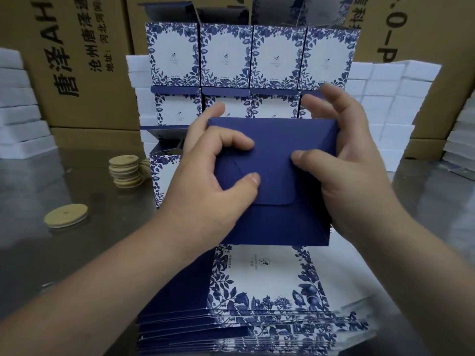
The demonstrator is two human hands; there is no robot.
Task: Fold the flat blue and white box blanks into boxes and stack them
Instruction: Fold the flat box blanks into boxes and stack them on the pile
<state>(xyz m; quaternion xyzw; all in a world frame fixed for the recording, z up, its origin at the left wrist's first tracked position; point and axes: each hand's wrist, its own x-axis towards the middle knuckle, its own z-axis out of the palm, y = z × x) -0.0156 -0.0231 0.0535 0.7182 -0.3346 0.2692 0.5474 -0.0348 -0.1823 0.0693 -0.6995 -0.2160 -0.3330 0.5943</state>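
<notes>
Head view: both forearms reach forward over the worktop [77,253]. My left hand [216,173] and right hand [344,173] grip the half-folded box [277,222], thumbs pressing its navy flaps, above the flat blanks [264,286] at the near edge; finished boxes [226,55] stand stacked at the far edge.

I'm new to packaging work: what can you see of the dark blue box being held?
The box looks like matte navy card, held above the pile of flat blanks with a plain end facing the camera. Overlapping flaps close that end, a round-cornered one on top. The left hand grips its left side, thumb and finger pressing the flaps; the right hand holds the right side, thumb in front.
</notes>
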